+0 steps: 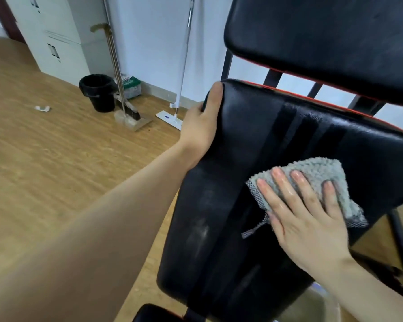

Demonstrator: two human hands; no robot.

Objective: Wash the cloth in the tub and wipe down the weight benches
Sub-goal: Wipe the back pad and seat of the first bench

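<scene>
Grey cloth point(321, 173) lying on the black weight bench pad point(254, 182), right hand point(307, 219) pressing it flat with fingers straight and slightly apart, left hand point(200, 129) with fingers clamped on the pad's upper corner, bag-lined black bin point(98, 98) by the wall, contents hidden
</scene>
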